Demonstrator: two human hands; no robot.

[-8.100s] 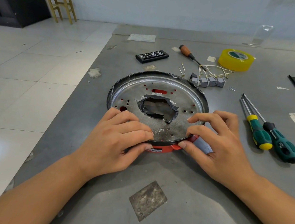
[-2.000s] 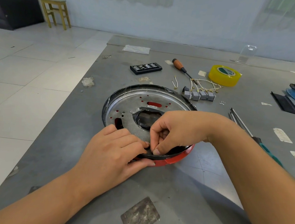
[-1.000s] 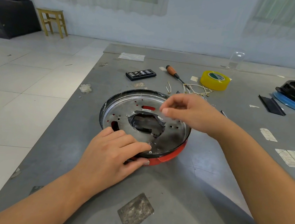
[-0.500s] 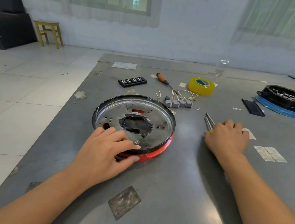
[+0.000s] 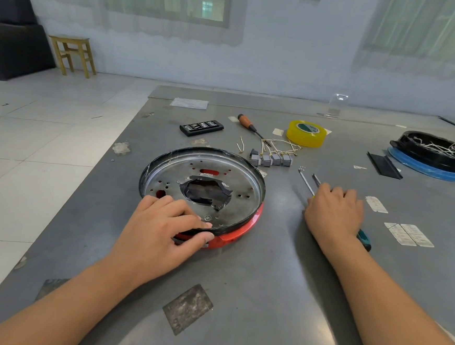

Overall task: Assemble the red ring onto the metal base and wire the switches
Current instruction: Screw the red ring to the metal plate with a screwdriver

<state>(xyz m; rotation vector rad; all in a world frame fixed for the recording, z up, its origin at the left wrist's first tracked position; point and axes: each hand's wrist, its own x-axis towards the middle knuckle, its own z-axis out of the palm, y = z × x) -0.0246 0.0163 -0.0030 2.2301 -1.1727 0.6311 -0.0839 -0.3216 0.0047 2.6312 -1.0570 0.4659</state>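
Observation:
The round metal base (image 5: 236,184) with a black rim lies on the red ring (image 5: 239,231), which shows along the near right edge. My left hand (image 5: 159,232) holds the near rim, fingers over the top and thumb against the red ring. A small screw (image 5: 207,218) sits in the plate by my fingertips. My right hand (image 5: 333,214) lies over the two screwdrivers (image 5: 308,182), its fingers curled around their handles; a teal handle end (image 5: 364,239) sticks out near the wrist. Several grey switches (image 5: 272,159) with wires lie behind the base.
On the grey table (image 5: 265,298) are a yellow tape roll (image 5: 305,133), a wooden-handled screwdriver (image 5: 247,125), a black bit case (image 5: 201,128), tiny screws (image 5: 301,167), a black strip (image 5: 383,165), and another black base on a blue ring (image 5: 431,157) at far right.
My right hand left the base's near rim, crossed over the plate to the right and came down on the screwdrivers. My left hand stayed on the rim.

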